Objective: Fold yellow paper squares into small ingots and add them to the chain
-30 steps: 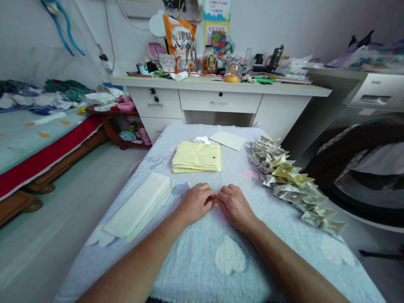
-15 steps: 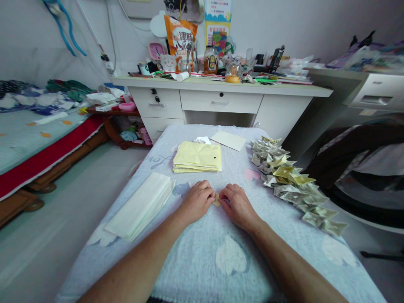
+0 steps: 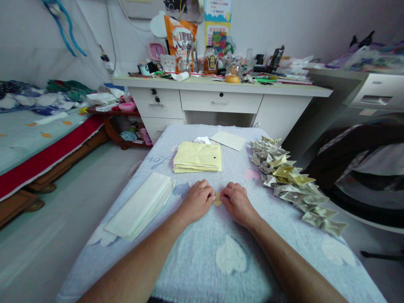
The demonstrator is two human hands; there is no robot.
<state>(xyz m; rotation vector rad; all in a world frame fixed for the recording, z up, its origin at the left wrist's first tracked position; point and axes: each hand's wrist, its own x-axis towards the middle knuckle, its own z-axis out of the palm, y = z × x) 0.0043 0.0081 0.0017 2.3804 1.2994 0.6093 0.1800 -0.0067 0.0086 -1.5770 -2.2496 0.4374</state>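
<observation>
A small piece of folded yellowish paper point(image 3: 217, 200) lies on the cloth-covered table point(image 3: 202, 252) between my hands. My left hand point(image 3: 199, 198) pinches its left side, and my right hand point(image 3: 236, 199) pinches its right side with curled fingers. Most of the paper is hidden behind the fingers. Beyond them rests a stack of yellow paper sheets point(image 3: 197, 156). To the left of my left hand is a pile of long white folded paper point(image 3: 140, 206). Rows of folded paper pieces with pointed tips point(image 3: 284, 176) stand on the right side.
A flat pale card point(image 3: 228, 140) and a crumpled white tissue point(image 3: 202, 140) lie toward the table's far end. Behind stands a white desk point(image 3: 221, 101) crowded with jars and packets. A bed point(image 3: 47, 134) is on the left, a washing machine point(image 3: 375, 92) on the right.
My right hand's fingers have shifted slightly up and right, so a little more of the folded paper shows. My left hand has barely moved.
</observation>
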